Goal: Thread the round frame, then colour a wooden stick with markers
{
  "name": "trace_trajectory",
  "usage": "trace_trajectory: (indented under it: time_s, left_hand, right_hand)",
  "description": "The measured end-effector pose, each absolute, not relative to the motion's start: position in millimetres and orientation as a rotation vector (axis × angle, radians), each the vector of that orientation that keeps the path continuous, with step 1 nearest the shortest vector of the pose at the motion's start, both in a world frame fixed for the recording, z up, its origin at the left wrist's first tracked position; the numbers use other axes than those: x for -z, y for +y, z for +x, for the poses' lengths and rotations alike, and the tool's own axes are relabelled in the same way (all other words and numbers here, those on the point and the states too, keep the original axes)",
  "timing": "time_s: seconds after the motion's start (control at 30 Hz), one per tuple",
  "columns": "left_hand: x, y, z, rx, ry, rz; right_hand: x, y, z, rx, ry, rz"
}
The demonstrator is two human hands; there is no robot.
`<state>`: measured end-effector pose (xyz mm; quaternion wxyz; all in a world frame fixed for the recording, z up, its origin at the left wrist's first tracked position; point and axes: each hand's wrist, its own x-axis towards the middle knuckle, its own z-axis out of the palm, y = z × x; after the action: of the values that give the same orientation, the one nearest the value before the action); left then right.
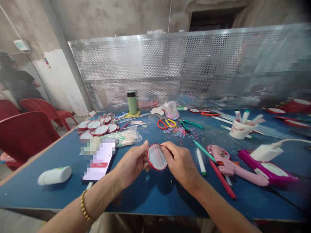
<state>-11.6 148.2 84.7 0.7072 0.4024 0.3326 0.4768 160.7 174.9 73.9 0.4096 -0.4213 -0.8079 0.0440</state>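
A small toy drum with a white face and a red rim is held up over the table's front half. Thin reddish strands lie across its face. My left hand is closed on its left edge, thumb up, with the fingers curled partly out of sight behind it. From the right, my right hand pinches the upper right rim, thumb and forefinger touching the face's edge. A white marker with a green cap lies just right of my right hand.
On the left are a pile of similar drums, a phone and a white bottle. Scissors, pliers and colourful bands lie behind. A pink glue gun, purple box and pen cup stand right.
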Motion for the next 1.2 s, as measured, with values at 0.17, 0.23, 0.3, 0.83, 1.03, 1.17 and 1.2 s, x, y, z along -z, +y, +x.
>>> trace_trajectory:
  time_s: [0.17, 0.23, 0.3, 0.83, 1.03, 1.17, 1.2]
  left_hand:
    - [-80.1, 151.5, -10.7, -1.067, 0.727, 0.914]
    - [-78.8, 152.5, -10.5, -1.069, 0.722, 0.918]
    - [-78.3, 152.5, -10.4, -1.078, 0.711, 0.915]
    - [-78.2, 149.8, -10.2, -1.098, 0.696, 0.921]
    - [-80.0, 147.1, -9.6, -1.119, 0.713, 0.928]
    - [-79.2, 148.0, -9.0, -1.105, 0.728, 0.924]
    - [-79.3, 148.3, -8.9, -1.101, 0.736, 0.928]
  right_hand:
    - [-72.9, 176.5, 161.6, -0.059, -2.029, -1.019]
    - [-73.2, 177.0, 161.8, -0.029, -2.029, -1.014]
    - [-74.1, 177.4, 162.0, 0.0, -2.026, -1.009]
    - [-75.7, 175.6, 161.9, 0.0, -2.007, -0.988]
    - [-73.5, 174.6, 162.0, -0.002, -2.027, -0.99]
    - [-72.5, 174.1, 162.2, 0.01, -2.035, -0.965]
    - [-72.4, 174.3, 162.1, 0.016, -2.03, -0.956]
